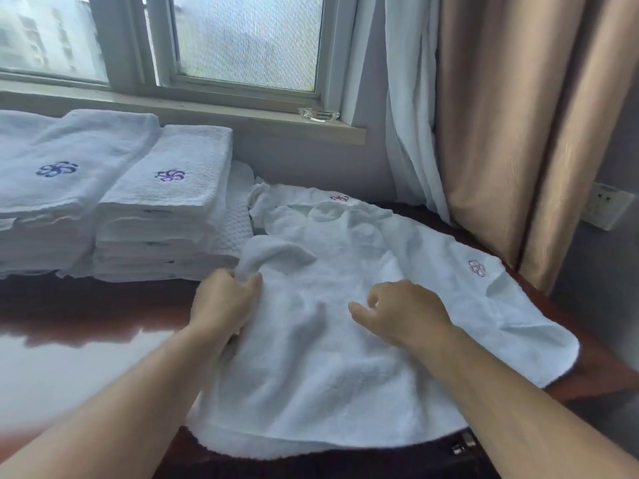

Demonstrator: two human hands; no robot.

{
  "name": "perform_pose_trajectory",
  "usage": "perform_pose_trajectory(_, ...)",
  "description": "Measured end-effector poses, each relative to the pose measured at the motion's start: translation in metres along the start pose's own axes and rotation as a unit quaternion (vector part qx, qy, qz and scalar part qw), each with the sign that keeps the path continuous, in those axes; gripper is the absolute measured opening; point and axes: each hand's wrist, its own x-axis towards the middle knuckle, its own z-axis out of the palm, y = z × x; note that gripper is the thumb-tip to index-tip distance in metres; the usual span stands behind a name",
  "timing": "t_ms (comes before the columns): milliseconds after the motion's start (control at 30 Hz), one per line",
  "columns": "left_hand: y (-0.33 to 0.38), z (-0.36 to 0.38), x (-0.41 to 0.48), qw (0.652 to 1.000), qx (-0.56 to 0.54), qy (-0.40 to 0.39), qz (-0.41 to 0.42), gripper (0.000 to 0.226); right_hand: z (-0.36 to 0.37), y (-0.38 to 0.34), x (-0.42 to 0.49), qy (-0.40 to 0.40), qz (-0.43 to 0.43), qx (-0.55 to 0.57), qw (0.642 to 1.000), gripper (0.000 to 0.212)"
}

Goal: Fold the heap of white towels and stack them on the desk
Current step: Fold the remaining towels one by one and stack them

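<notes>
On the desk (86, 305), the left hand (224, 299) is grabbing the towel (345, 375); the right hand (404, 312) is curling loosely, holding nothing

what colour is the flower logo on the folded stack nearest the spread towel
Purple: the logo on that white folded stack, clearest in the head view.

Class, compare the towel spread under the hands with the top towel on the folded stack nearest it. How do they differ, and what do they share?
The spread towel lies open and rumpled, overhanging the desk; the top towel is folded into a neat rectangle. The spread towel's emblem is pinkish, near its right edge; the top towel's is purple and central. The left hand grips the spread towel; nothing touches the top towel. Both are white.
</notes>
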Motion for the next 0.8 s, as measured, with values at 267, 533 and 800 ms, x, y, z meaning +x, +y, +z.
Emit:
perform_pose_trajectory(267,0.025,-0.025,-0.007,0.916,-0.374,-0.141,0.018,0.03,0.026,-0.03,-0.005,-0.083,-0.145,0.149,0.975,0.048)
perform_pose_trajectory(533,0.056,-0.097,0.017,0.831,-0.532,-0.15,0.06,0.028,0.022,-0.05,0.015,-0.113,-0.122,0.103,0.981,0.06)
perform_pose_trajectory(800,0.026,-0.064,-0.038,0.903,0.001,0.097,0.419,0.038,0.044,-0.066,0.013,-0.126,-0.118,0.078,0.982,0.061)
